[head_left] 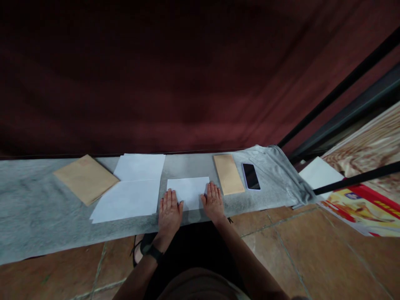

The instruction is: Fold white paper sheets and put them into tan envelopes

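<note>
A white sheet of paper (190,192), possibly folded, lies flat on the grey cloth-covered table in front of me. My left hand (170,210) rests on its left edge, fingers stretched out and pointing away from me. On the right edge lies my right hand (213,203), also flat with its fingers extended. Just right of that hand is a brown envelope (229,174). To the left are larger white sheets (134,196) with a crease across the middle, partly covering one another. My palms hide the sheet's near corners.
Brown envelopes (86,179) lie at the left, touching the large sheets. A phone (251,176) lies right of the single envelope. The grey cloth (281,175) bunches at the table's right end. Dark bars (343,83) and a colourful box (365,208) stand farther right. A dark red curtain (187,83) hangs behind.
</note>
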The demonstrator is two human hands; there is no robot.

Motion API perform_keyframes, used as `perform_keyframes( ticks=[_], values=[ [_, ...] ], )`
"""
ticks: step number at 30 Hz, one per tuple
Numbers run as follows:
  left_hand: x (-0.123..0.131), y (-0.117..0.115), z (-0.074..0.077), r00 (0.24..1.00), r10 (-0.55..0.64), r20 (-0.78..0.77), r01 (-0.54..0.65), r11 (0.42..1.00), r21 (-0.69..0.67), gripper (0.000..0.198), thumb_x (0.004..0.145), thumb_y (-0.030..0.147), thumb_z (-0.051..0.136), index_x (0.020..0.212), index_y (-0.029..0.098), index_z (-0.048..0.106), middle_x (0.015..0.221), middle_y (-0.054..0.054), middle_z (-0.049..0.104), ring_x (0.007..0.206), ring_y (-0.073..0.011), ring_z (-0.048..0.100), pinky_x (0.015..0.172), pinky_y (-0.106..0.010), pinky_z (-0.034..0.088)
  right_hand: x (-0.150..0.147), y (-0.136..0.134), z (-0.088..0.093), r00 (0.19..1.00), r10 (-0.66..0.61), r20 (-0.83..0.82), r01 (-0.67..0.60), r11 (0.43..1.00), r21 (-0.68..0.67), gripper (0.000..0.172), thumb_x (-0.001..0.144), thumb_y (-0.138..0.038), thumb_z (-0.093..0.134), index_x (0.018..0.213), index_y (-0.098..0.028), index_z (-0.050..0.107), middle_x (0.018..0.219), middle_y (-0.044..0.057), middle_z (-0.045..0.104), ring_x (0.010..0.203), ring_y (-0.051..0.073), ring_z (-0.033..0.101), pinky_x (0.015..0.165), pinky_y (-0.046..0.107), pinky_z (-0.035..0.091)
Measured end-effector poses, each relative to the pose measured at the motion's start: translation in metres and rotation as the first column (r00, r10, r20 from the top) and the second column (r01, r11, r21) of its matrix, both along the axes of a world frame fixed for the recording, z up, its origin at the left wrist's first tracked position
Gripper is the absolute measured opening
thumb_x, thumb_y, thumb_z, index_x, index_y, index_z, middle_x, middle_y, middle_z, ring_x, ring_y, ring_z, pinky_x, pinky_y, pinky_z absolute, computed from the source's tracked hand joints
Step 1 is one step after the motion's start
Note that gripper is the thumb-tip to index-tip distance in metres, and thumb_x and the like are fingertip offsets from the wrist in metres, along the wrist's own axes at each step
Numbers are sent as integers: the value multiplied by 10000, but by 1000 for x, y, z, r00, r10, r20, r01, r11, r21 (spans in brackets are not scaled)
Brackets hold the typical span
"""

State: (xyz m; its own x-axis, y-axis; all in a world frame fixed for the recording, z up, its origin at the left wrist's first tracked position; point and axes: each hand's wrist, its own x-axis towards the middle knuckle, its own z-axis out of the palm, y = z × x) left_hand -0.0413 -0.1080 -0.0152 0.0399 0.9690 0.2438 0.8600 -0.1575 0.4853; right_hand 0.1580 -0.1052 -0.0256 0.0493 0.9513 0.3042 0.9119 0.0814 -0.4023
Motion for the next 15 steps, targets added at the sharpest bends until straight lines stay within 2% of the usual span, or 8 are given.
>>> perform_keyframes(
  ticks=[4, 10, 15],
  values=[
    [-5, 0, 1, 994, 72, 76, -69, 997, -42, 580, 942, 279, 462, 1477, 60, 420, 1617, -254, 300, 1492, -384, 312, 1185, -566, 324, -15, -8, 7, 1000, 13, -27, -14, 1000, -5, 574, 1033, -282, 421, 1574, -122, 314, 1614, 175, 339, 1497, 320, 322, 1210, 572, 265],
    [-18, 15, 1, 977, 140, 159, -127, 988, -88, 554, 853, 190, 531, 1405, 137, 513, 1450, -199, 527, 1415, -363, 430, 1152, -548, 389, -47, -12, 13, 993, 120, 3, -119, 991, -64, 538, 1032, -267, 439, 1549, -133, 373, 1598, 147, 386, 1496, 276, 334, 1218, 490, 300],
    [-21, 26, -1, 961, 171, 218, -153, 983, -97, 520, 818, 80, 487, 1323, 122, 599, 1426, -180, 514, 1362, -314, 492, 1168, -480, 398, -56, -4, 9, 986, 158, 50, -155, 986, -68, 492, 1044, -305, 445, 1502, -127, 447, 1574, 141, 431, 1466, 273, 384, 1210, 487, 304]
  ],
)
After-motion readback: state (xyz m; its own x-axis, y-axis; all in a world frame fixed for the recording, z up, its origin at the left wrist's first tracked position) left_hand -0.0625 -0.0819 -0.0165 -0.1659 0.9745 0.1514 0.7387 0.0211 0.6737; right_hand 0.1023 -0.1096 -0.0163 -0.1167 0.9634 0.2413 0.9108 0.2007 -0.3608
